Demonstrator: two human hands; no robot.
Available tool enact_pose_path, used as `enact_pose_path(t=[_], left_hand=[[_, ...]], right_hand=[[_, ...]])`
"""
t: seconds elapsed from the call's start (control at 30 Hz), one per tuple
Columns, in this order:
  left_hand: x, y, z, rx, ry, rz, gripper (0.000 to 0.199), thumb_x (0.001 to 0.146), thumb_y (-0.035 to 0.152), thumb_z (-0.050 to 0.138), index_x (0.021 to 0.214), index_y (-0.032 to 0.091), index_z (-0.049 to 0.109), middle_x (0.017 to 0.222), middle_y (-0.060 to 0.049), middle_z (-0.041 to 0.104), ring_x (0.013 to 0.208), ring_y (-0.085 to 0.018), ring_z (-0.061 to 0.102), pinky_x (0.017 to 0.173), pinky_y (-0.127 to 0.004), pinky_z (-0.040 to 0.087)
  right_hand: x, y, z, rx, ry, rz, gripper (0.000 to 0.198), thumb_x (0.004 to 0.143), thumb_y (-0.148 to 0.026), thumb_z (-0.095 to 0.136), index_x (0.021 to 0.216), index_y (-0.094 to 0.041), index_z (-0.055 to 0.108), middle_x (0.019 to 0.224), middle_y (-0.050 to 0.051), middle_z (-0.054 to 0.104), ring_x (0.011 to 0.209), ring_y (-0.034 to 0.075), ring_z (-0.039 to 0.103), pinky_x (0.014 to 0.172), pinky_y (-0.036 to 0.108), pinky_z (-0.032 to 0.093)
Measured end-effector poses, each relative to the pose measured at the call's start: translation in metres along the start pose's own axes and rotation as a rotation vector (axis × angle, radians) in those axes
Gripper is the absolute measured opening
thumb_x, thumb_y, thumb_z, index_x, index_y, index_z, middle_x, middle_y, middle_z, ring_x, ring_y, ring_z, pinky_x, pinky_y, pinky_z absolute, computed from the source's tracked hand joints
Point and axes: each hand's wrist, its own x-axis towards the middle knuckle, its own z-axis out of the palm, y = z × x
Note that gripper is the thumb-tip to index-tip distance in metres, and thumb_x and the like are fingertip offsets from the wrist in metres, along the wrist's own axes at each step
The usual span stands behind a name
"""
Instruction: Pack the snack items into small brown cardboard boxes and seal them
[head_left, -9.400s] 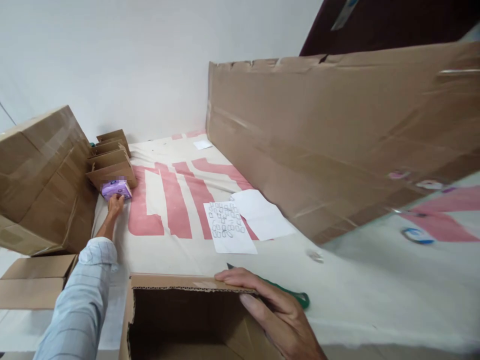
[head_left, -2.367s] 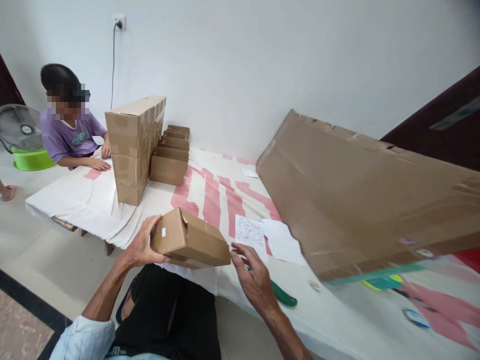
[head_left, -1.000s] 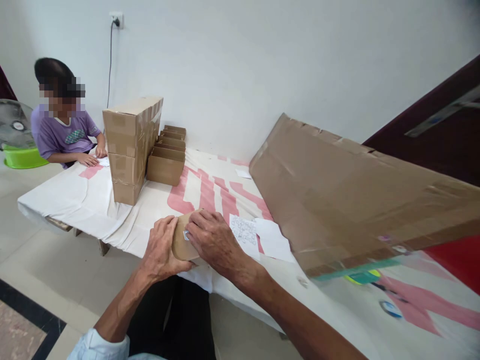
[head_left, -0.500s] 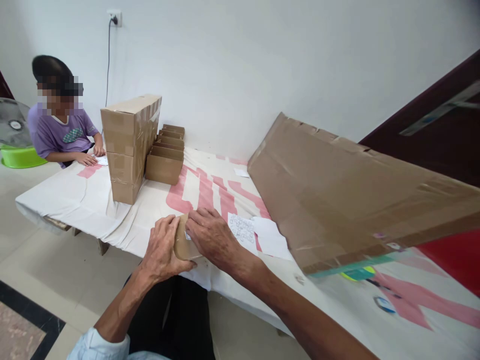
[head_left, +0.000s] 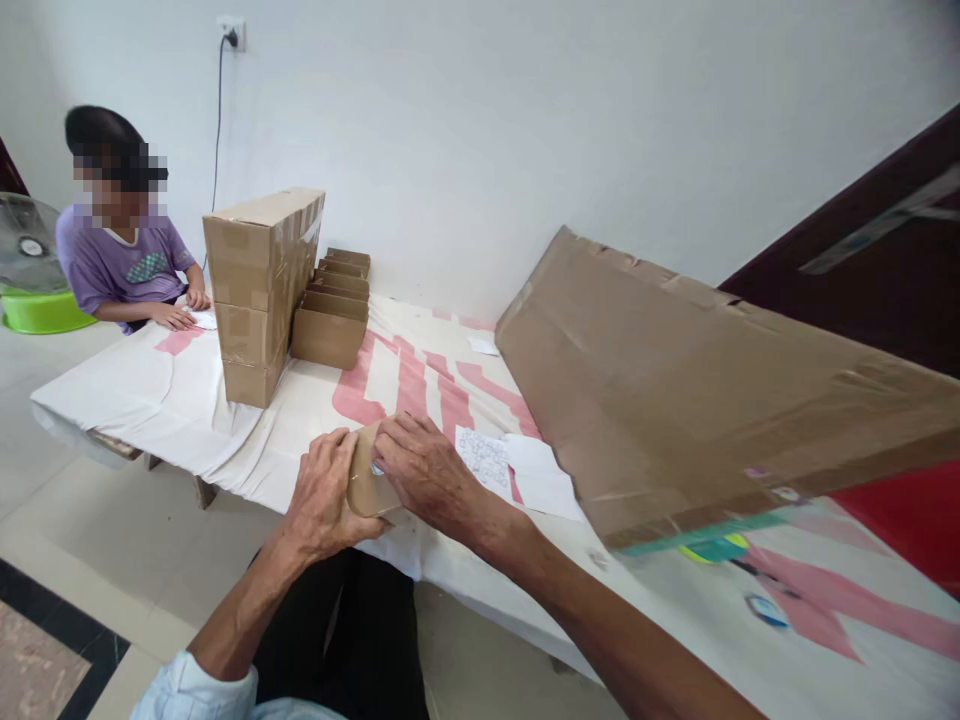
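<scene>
Near the front edge of the table, my left hand point(head_left: 324, 497) grips a small brown cardboard box point(head_left: 367, 488), thumb along the near side and fingers over the far left edge. My right hand point(head_left: 420, 465) is curled over the box's right part, its fingertips pressed together at a small pale label point(head_left: 376, 469) on the top face. Most of that label is hidden under the fingers. Just right of my right hand lies a white sheet with small ring-like marks point(head_left: 484, 458), beside a blank white paper point(head_left: 544, 478).
A tall taped carton stack point(head_left: 247, 300) stands left, with several small open boxes point(head_left: 330, 325) behind it. A large tilted cardboard panel point(head_left: 697, 390) covers the right side. A tape roll point(head_left: 766, 611) lies near right. Across the table sits a person point(head_left: 127, 255), hands on paper.
My right hand has shifted slightly at the label, its fingers turning a little. The box tilts slightly differently in my left hand. Everything else looks the same.
</scene>
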Motion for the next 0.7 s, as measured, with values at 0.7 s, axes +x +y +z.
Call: enact_pose_path(t=[0.7], left_hand=[[-0.010, -0.090, -0.055, -0.291, -0.145, -0.308, 0.117, 0.070, 0.045, 0.089, 0.167, 0.020, 0.028, 0.171, -0.020, 0.034, 0.153, -0.042, 0.043, 0.121, -0.054, 0.045]], right_hand=[[-0.091, 0.062, -0.042, 0.658, 0.393, 0.836, 0.019, 0.103, -0.036, 0.054, 0.088, -0.024, 0.057, 0.083, 0.000, 0.059, 0.077, 0.017, 0.056, 0.074, 0.031, 0.047]])
